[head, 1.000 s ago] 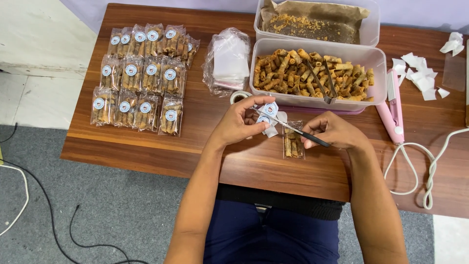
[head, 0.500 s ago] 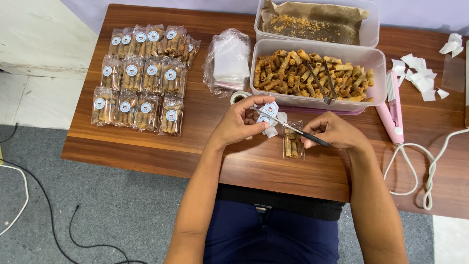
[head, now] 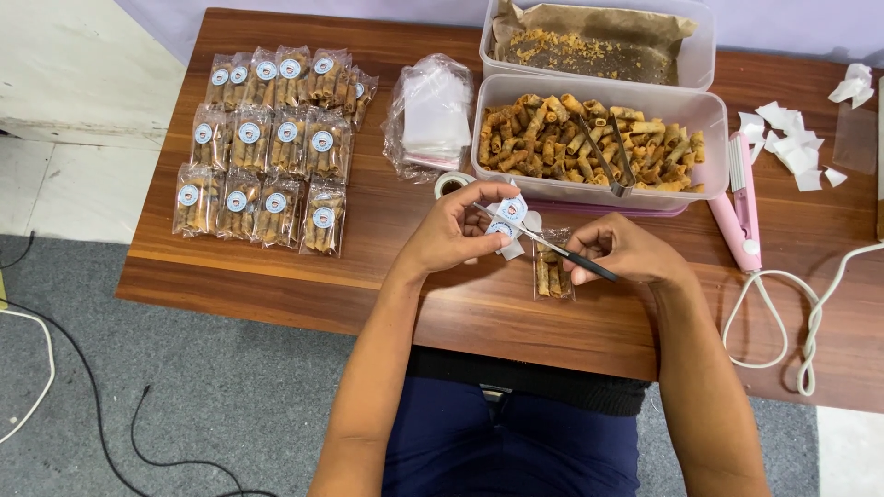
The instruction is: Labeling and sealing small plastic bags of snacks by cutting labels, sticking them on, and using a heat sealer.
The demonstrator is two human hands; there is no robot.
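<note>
left hand (head: pixel 456 230) pinches sticker sheet (head: pixel 506 221) over wooden table (head: pixel 387 267) | right hand (head: pixel 622 248) grips thin dark-handled tool (head: pixel 552 253), tip at stickers | small clear snack bag (head: pixel 552 271) flat between hands | clear tub of rolled snacks (head: pixel 589 138) with tongs (head: pixel 612 156) behind | labelled packets (head: pixel 272 147) in rows, far left | pink sealer (head: pixel 741 198) right

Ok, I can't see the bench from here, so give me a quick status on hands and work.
Left hand holds sticker sheet. Right hand grips tweezers, tip at the sheet. Small snack bag on table beneath. Nothing in between.
</note>
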